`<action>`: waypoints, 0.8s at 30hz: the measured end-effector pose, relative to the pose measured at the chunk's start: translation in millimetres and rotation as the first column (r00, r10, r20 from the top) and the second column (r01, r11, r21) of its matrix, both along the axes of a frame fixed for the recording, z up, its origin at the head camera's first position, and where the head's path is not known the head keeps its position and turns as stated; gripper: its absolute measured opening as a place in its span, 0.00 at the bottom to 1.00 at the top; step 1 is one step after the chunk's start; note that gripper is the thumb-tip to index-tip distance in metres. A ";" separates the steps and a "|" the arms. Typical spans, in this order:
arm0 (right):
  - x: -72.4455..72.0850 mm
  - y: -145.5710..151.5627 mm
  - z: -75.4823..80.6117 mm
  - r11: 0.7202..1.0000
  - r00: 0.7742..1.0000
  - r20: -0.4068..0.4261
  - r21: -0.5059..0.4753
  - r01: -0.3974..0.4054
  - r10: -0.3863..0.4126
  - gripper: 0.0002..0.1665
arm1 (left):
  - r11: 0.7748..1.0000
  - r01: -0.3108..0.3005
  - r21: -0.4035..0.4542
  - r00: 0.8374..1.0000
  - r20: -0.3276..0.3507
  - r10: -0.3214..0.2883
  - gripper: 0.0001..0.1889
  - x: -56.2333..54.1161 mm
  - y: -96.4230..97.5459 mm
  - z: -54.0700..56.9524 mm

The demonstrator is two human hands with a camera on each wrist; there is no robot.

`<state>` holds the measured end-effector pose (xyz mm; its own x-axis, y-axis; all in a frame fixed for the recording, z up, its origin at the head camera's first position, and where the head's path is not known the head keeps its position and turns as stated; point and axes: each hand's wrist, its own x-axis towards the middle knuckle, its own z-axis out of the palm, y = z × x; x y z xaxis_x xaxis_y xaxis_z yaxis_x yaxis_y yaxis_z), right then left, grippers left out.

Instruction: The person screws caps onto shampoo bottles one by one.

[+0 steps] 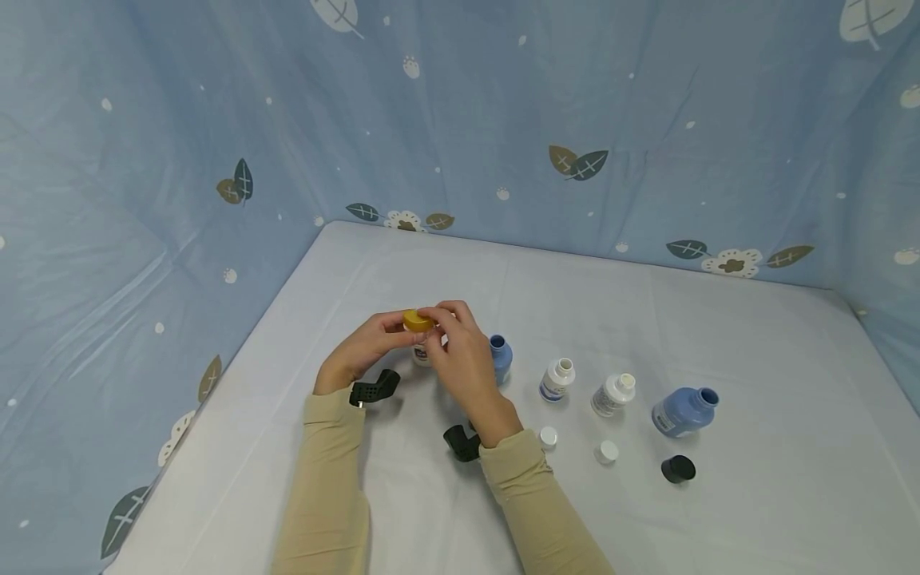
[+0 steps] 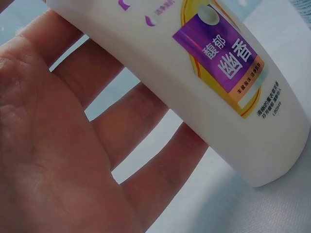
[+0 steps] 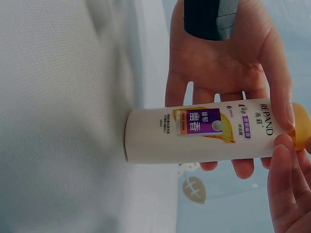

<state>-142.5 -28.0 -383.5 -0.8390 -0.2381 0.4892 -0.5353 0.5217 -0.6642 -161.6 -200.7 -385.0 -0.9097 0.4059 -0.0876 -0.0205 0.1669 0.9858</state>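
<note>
A white body wash bottle with a purple and yellow label stands on the table. My left hand holds it, thumb near the neck and fingers behind the body. In the left wrist view the same bottle fills the upper right, its base close to the cloth. On its top sits a yellow cap. My right hand pinches this cap at its side, fingertips at the bottle's neck. Just beyond the right hand stands a blue bottle without a cap, partly hidden by that hand.
To the right are two uncapped white bottles and another uncapped blue bottle. In front of them lie two white caps and a black cap. A blue leaf-patterned curtain hangs behind the white table.
</note>
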 end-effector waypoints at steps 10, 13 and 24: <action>-0.6 0.3 0.1 1.000 0.999 -0.040 0.002 0.000 0.000 0.14 | 1.000 0.000 0.006 1.000 -0.005 0.000 0.17 -1.0 0.3 -0.8; -0.4 -0.2 0.4 1.000 0.999 -0.047 0.014 0.003 -0.003 0.13 | 1.000 0.008 0.013 1.000 -0.016 -0.008 0.19 -1.5 -0.4 -1.6; 0.7 -0.2 0.2 1.000 1.000 -0.025 0.011 -0.015 0.015 0.14 | 1.000 0.003 0.027 1.000 -0.002 -0.003 0.20 -1.7 -2.1 -4.2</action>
